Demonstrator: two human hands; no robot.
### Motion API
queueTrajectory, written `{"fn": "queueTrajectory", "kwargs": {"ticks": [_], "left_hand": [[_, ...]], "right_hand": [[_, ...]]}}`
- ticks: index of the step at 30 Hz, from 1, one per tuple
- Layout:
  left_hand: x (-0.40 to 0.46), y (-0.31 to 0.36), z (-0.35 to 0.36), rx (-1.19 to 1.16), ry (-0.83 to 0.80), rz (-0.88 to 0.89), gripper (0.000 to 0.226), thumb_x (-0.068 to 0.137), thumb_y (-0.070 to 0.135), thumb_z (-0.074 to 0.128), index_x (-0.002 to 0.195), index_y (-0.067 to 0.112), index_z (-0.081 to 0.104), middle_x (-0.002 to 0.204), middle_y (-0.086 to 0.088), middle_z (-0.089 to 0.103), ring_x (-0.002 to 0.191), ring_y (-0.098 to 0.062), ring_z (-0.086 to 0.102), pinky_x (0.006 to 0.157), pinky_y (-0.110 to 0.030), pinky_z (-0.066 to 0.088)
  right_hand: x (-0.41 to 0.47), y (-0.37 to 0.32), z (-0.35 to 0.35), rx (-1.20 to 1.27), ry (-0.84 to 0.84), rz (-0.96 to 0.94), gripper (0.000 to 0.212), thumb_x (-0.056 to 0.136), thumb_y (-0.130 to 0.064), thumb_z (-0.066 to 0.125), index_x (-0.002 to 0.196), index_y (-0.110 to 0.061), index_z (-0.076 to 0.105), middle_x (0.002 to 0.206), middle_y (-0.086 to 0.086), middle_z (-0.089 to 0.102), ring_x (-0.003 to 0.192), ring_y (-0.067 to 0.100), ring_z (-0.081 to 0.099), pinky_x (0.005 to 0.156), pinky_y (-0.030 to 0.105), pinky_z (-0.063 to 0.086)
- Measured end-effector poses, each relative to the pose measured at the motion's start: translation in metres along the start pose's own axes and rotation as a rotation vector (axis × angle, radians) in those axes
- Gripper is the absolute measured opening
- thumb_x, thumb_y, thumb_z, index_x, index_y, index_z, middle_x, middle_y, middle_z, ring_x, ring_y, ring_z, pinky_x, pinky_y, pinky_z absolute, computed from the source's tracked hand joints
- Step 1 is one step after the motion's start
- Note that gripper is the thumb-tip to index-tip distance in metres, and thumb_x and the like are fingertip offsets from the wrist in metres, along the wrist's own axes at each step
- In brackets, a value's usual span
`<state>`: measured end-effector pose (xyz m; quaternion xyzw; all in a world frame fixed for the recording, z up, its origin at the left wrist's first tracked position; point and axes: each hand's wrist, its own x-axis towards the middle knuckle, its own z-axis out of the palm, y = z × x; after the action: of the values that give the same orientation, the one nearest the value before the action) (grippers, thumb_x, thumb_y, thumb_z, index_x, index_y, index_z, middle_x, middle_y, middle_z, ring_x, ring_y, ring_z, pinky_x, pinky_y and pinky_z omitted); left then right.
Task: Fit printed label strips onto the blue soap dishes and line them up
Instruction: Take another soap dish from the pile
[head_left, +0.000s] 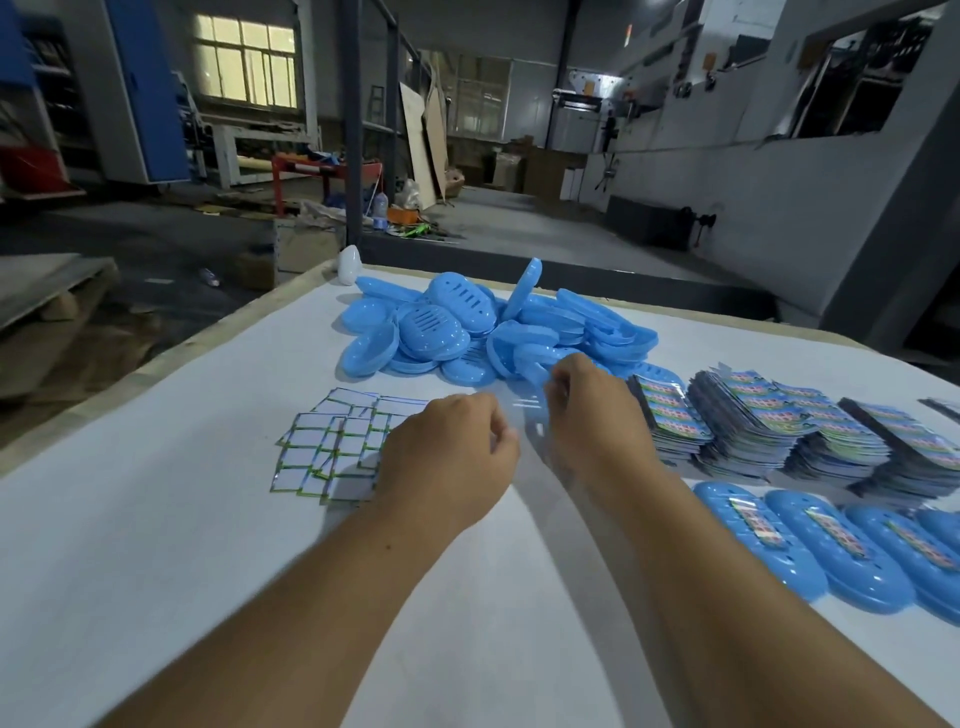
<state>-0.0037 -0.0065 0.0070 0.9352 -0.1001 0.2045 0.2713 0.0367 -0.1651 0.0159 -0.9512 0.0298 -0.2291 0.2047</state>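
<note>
A loose pile of blue soap dishes (457, 327) lies at the far middle of the white table. Between my two hands is one blue soap dish (532, 410), blurred by motion. My right hand (592, 415) grips its right side with curled fingers. My left hand (447, 457) is closed against its left edge. Face-down white label strips (332, 441) with green borders are spread just left of my left hand. Stacks of printed labels (779, 431) stand to the right. Labelled blue dishes (748, 540) lie in a row at the near right.
The table's wooden edge (218, 332) runs along the left side. A white object (349, 265) sits at the far left corner. Beyond the table lies a workshop floor with machines, boards and boxes.
</note>
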Motion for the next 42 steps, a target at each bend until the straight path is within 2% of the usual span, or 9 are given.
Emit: {"fn": "queueTrajectory", "kwargs": {"ticks": [4, 8, 14, 16, 18, 22, 26, 32, 42], "left_hand": [[0.001, -0.001, -0.002, -0.008, 0.047, 0.062, 0.038, 0.090, 0.042, 0.063, 0.125, 0.032, 0.051, 0.122, 0.010, 0.053, 0.107, -0.018, 0.058, 0.082, -0.036, 0.049], [0.002, -0.002, -0.001, 0.031, 0.053, 0.150, 0.087, 0.080, 0.049, 0.076, 0.150, 0.026, 0.031, 0.151, 0.007, 0.036, 0.134, -0.018, 0.041, 0.104, -0.040, 0.042], [0.000, -0.001, 0.003, -0.157, -0.107, 0.214, 0.085, 0.072, 0.042, 0.083, 0.144, 0.031, 0.040, 0.137, 0.015, 0.046, 0.121, -0.010, 0.049, 0.093, -0.026, 0.040], [0.000, -0.001, 0.003, -0.169, -0.142, 0.199, 0.075, 0.070, 0.042, 0.083, 0.135, 0.031, 0.049, 0.122, 0.015, 0.052, 0.107, -0.009, 0.054, 0.083, -0.023, 0.038], [0.001, -0.003, 0.002, -0.140, -0.172, 0.185, 0.072, 0.067, 0.045, 0.084, 0.131, 0.031, 0.053, 0.116, 0.015, 0.055, 0.098, -0.007, 0.053, 0.079, -0.023, 0.037], [0.002, -0.008, 0.001, -0.154, -0.208, 0.163, 0.063, 0.072, 0.045, 0.081, 0.129, 0.032, 0.056, 0.121, 0.012, 0.062, 0.102, -0.009, 0.056, 0.081, -0.024, 0.040], [0.002, -0.010, 0.000, -0.139, -0.272, 0.151, 0.060, 0.076, 0.041, 0.078, 0.131, 0.033, 0.055, 0.127, 0.010, 0.062, 0.099, -0.006, 0.052, 0.081, -0.024, 0.040], [0.004, -0.011, -0.005, -0.162, -0.356, 0.141, 0.070, 0.070, 0.048, 0.084, 0.132, 0.041, 0.052, 0.119, 0.015, 0.061, 0.097, -0.003, 0.059, 0.072, -0.016, 0.043], [0.003, -0.012, -0.014, -0.297, -0.512, 0.074, 0.072, 0.063, 0.044, 0.078, 0.126, 0.058, 0.045, 0.112, 0.030, 0.055, 0.088, 0.011, 0.063, 0.072, -0.013, 0.053]], "right_hand": [[-0.009, -0.003, -0.022, 0.206, 0.085, -0.003, 0.024, 0.105, -0.030, 0.045, 0.124, -0.024, 0.057, 0.092, -0.006, 0.058, 0.087, 0.020, 0.055, 0.072, 0.034, 0.042], [-0.021, -0.004, -0.037, 0.478, 0.022, 0.125, 0.016, 0.104, -0.027, 0.045, 0.113, -0.030, 0.058, 0.090, -0.013, 0.059, 0.076, 0.007, 0.056, 0.063, 0.028, 0.041], [-0.034, 0.006, -0.047, 0.830, -0.228, 0.457, 0.025, 0.102, -0.010, 0.046, 0.099, -0.012, 0.072, 0.074, 0.010, 0.051, 0.051, 0.017, 0.039, 0.049, 0.026, 0.032], [-0.036, 0.010, -0.049, 0.702, -0.287, 0.413, 0.026, 0.101, -0.017, 0.049, 0.102, -0.002, 0.070, 0.074, 0.011, 0.050, 0.053, 0.019, 0.039, 0.049, 0.026, 0.032], [-0.039, 0.011, -0.051, 0.487, -0.301, 0.259, 0.031, 0.098, -0.040, 0.058, 0.102, -0.012, 0.073, 0.080, 0.002, 0.065, 0.060, 0.014, 0.054, 0.058, 0.028, 0.045], [-0.046, 0.016, -0.054, 0.354, -0.505, 0.030, 0.070, 0.075, -0.064, 0.077, 0.136, -0.038, 0.057, 0.128, -0.014, 0.058, 0.107, 0.007, 0.064, 0.092, 0.029, 0.053], [-0.047, 0.017, -0.053, 0.312, -0.557, -0.032, 0.071, 0.071, -0.065, 0.080, 0.134, -0.038, 0.059, 0.125, -0.017, 0.062, 0.095, 0.002, 0.069, 0.085, 0.033, 0.060], [-0.045, 0.017, -0.054, 0.181, -0.514, -0.096, 0.066, 0.075, -0.070, 0.073, 0.130, -0.037, 0.059, 0.109, -0.022, 0.058, 0.090, -0.002, 0.063, 0.077, 0.022, 0.052], [-0.046, 0.016, -0.050, -0.022, -0.455, -0.111, 0.066, 0.074, -0.074, 0.070, 0.125, -0.036, 0.054, 0.113, -0.011, 0.063, 0.091, 0.010, 0.061, 0.070, 0.029, 0.046]]}}
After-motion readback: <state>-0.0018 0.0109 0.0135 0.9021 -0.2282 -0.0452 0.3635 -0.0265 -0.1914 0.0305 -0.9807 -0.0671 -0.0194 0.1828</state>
